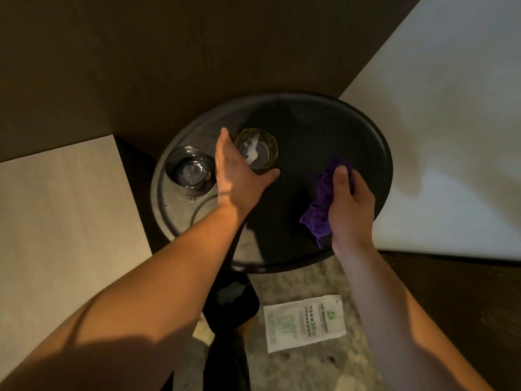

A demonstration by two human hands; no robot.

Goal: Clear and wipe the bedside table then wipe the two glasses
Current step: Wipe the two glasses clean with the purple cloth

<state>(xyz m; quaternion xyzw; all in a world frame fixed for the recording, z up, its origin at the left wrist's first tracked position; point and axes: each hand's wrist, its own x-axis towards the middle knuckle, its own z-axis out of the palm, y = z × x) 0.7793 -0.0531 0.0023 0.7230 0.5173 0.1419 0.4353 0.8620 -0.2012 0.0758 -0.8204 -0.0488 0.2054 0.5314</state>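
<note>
Two glasses stood on the left half of the round dark desk (380,153). The faceted glass (260,145) was nearer the middle, and the clear glass (187,170) was just beside it, close to the rim. My left hand (239,173) was spread wide around the faceted glass, fingers straight along its far-left side and thumb across the near side. I could not tell whether it was touching yet, and it held nothing. My right hand (349,204) was curled tight round the bunched purple cloth (321,204), low over the right of the desk.

I judged the main risk to be the clear glass, because my left wrist passed right next to it. A careless lift or swing could clip it and send it off the rim to the floor. A loose one-handed grip on faceted glass might also slip. The hanging tail of the cloth could snag as I brought it across. Below lay a white packet (304,323), underfoot if I stepped back.
</note>
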